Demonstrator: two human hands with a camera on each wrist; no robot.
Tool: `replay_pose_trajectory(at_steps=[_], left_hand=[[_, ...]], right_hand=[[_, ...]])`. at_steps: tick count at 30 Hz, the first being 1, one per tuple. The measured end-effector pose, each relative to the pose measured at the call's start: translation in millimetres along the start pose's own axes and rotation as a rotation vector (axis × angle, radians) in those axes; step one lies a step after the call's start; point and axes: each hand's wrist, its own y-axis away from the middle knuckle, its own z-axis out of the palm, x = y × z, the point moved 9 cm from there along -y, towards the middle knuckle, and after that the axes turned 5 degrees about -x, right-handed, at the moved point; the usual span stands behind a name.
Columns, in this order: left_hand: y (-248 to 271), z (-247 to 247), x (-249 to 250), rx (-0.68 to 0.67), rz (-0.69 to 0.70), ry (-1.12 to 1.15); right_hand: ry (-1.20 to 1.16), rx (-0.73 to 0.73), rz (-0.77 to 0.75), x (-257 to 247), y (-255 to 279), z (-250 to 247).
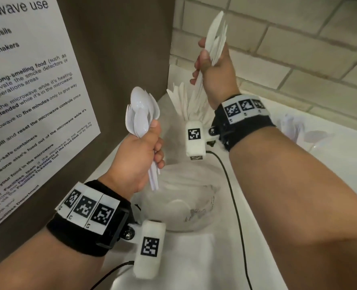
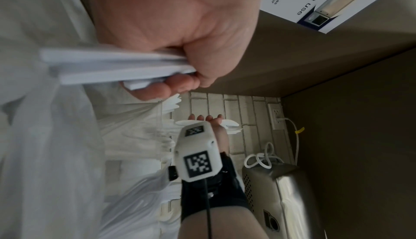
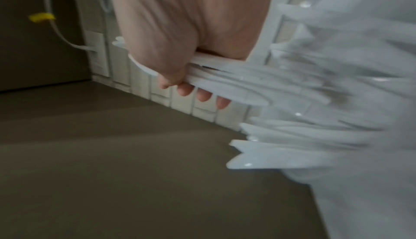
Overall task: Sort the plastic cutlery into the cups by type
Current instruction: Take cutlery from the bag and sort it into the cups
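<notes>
My left hand [image 1: 150, 143] grips a bundle of white plastic spoons and forks [image 1: 141, 114] by the handles, heads up; the left wrist view shows the fist [image 2: 186, 55] closed round those handles [image 2: 112, 68]. My right hand [image 1: 204, 65] is raised higher and grips a bunch of white knives [image 1: 216, 36], blades pointing up, also seen as handles [image 3: 225, 80] in its fist [image 3: 175, 55]. Under the right hand a cup holds fanned-out white cutlery [image 1: 183, 97]. A clear cup [image 1: 206, 208] stands below the left hand and looks empty.
A brown cabinet wall with a microwave notice [image 1: 27, 97] is close on the left, and a tiled wall [image 1: 288, 49] runs behind. Another clear cup [image 1: 298, 130], blurred, stands on the white counter [image 1: 194, 258] at the right. A steel appliance [image 2: 281, 198] and a wall socket [image 2: 276, 116] lie further off.
</notes>
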Motion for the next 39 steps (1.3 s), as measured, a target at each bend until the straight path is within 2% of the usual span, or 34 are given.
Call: replay_pose_trajectory(at_steps=[3, 6, 8, 12, 15, 17, 19, 23, 25, 28, 30, 32, 35, 39], left_hand=[[-2, -4, -1, 0.013, 0.0, -0.007], [-3, -4, -2, 0.011, -0.002, -0.016], [-3, -2, -5, 0.004, -0.013, -0.016], [-2, 3, -7, -0.012, -0.029, -0.011], [-1, 5, -7, -0.021, -0.032, -0.01], [0, 6, -7, -0.031, -0.034, -0.019], [0, 7, -8, -0.044, -0.04, -0.024], [0, 8, -11, -0.046, -0.052, -0.04], [0, 9, -12, -0.051, -0.053, -0.051], [-1, 14, -14, -0.067, -0.06, -0.07], [-1, 16, -15, -0.075, -0.068, -0.075], [-2, 17, -15, -0.079, -0.071, -0.078], [-3, 18, -15, -0.075, -0.075, -0.089], [-3, 21, -16, -0.078, -0.077, -0.095]], right_hand=[[-0.047, 0.014, 0.088, 31, 6, -2], [-0.073, 0.04, 0.253, 61, 15, -9], [-0.145, 0.045, 0.304, 67, 17, -12], [-0.073, 0.097, 0.245, 50, 9, -20], [0.089, 0.132, 0.085, 33, 7, -25], [0.306, 0.063, 0.045, 34, 8, -20], [0.446, -0.007, 0.067, 42, 9, -15], [0.387, 0.048, -0.011, 27, 9, -21], [0.464, -0.034, -0.036, 24, 8, -14], [0.694, -0.292, -0.024, 36, 9, 13], [0.867, -0.408, -0.014, 46, 10, 25], [0.988, -0.418, -0.006, 50, 9, 25], [0.983, -0.326, -0.017, 42, 7, 19], [1.041, -0.391, 0.021, 41, 15, 22]])
